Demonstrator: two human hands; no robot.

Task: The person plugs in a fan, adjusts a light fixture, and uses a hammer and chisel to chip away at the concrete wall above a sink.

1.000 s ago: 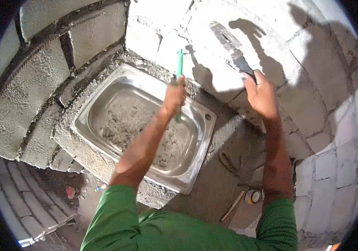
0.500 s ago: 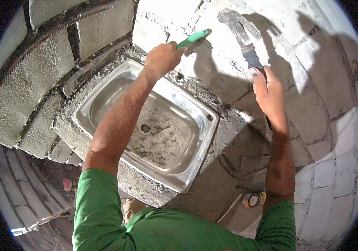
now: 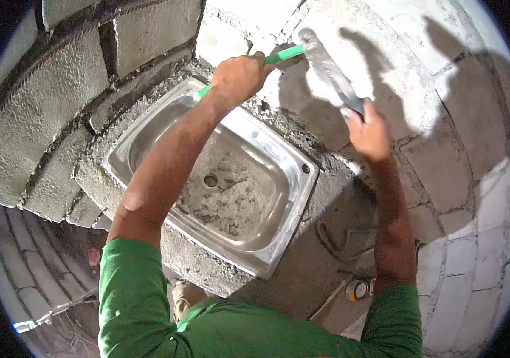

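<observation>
Rough concrete slab (image 3: 198,264), centre-left of frame, holds a steel sink (image 3: 274,249) set into it; grey crumbs (image 3: 225,212) lie across the sink bottom. Shadowed floor (image 3: 296,286), lower right of frame, has a round roll (image 3: 358,290), pale thin stick (image 3: 329,299) just left of it, dark curved item (image 3: 326,240) higher, type unclear.

Green-handled tool (image 3: 284,55); dark hammer grip (image 3: 355,104); green shirt (image 3: 255,328); silver sink (image 3: 293,210), grey-speckled inside.

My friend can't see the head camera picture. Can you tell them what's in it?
A person's left hand grips a green tool and the right hand a blurred hammer, whose head overlaps the tool's end, before a partly lit block wall. Lower down sits a metal sink with grey grit around its drain hole.
</observation>
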